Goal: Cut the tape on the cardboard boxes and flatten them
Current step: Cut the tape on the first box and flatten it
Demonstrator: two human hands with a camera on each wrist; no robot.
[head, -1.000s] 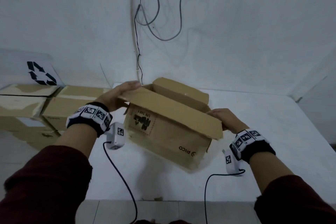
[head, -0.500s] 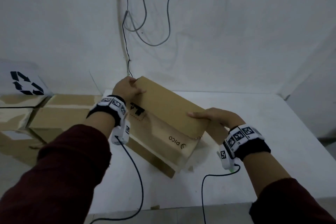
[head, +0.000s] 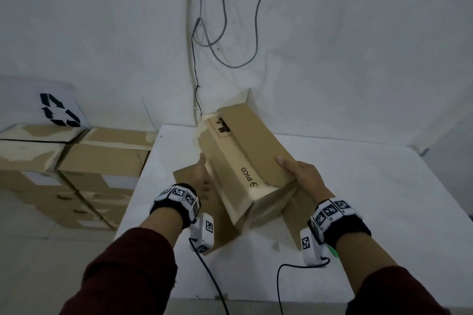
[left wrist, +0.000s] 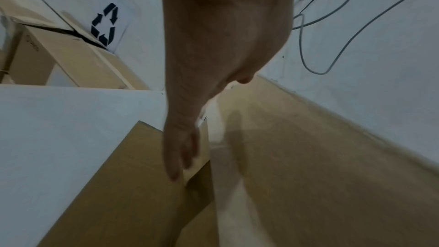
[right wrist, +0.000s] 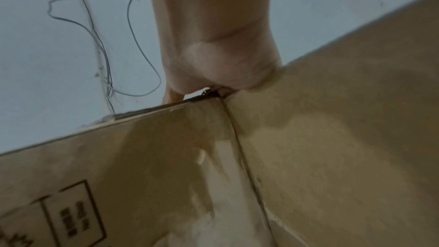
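Observation:
A brown cardboard box [head: 245, 161] printed "PICO" lies partly collapsed on the white table [head: 371, 199], its long side running away from me toward the wall. Its loose flaps [head: 186, 176] spread flat on the table at both sides. My left hand [head: 202, 174] lies with straight fingers against the box's left face; in the left wrist view its fingers [left wrist: 178, 157] touch a flap [left wrist: 133, 185]. My right hand [head: 299, 174] presses on the near right top corner, thumb lying forward. The right wrist view shows its palm [right wrist: 221, 70] bearing on the box edge [right wrist: 308, 138], with the fingers mostly hidden.
Several taped cardboard boxes [head: 76, 161] are stacked left of the table, under a white sheet with a recycling sign [head: 60, 110]. Cables [head: 207, 33] hang down the wall behind the box. The table's near edge [head: 256, 302] lies just under my forearms.
The open box has been folded down and turned from crosswise to lengthwise. My left hand moved from its far corner to its left side; my right hand shifted to the near right corner.

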